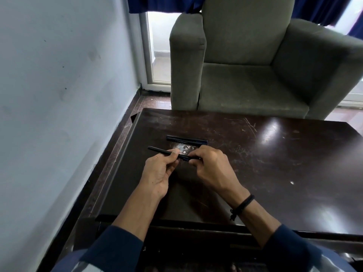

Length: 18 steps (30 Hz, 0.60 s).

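Note:
A slim black pen [160, 150] is held level above the dark wooden table [275, 163], pointing left and right. My left hand [160, 171] pinches its middle between thumb and fingers. My right hand [211, 167] grips its right end with curled fingers, which hide that tip. Two more black pens [186, 139] lie side by side on the table just beyond my hands, parallel to the held one.
A grey armchair [255, 65] stands against the table's far edge. A pale wall [59, 95] runs along the left, with a narrow strip of floor between it and the table. The tabletop is scratched and glossy.

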Each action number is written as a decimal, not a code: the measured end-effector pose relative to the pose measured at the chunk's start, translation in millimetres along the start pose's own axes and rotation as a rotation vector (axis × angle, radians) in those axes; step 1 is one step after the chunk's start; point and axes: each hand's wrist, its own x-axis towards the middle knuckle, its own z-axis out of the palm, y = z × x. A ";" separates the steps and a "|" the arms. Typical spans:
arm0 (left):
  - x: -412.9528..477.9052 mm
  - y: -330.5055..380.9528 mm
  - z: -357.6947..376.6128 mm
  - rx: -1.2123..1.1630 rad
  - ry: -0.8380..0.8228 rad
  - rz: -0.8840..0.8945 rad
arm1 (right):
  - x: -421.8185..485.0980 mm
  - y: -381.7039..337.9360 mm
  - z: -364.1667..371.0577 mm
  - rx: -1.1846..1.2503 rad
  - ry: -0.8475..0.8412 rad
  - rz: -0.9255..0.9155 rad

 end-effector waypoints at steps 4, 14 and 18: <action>-1.7 2.6 4.0 -0.063 0.030 -0.020 | 11.3 2.1 6.5 -0.040 0.004 -0.017; -5.8 15.2 -5.5 0.090 0.014 -0.092 | 37.8 64.4 19.4 -0.170 0.135 0.107; -7.8 19.5 -4.7 0.095 0.010 -0.079 | 41.3 67.9 27.1 -0.263 0.076 0.101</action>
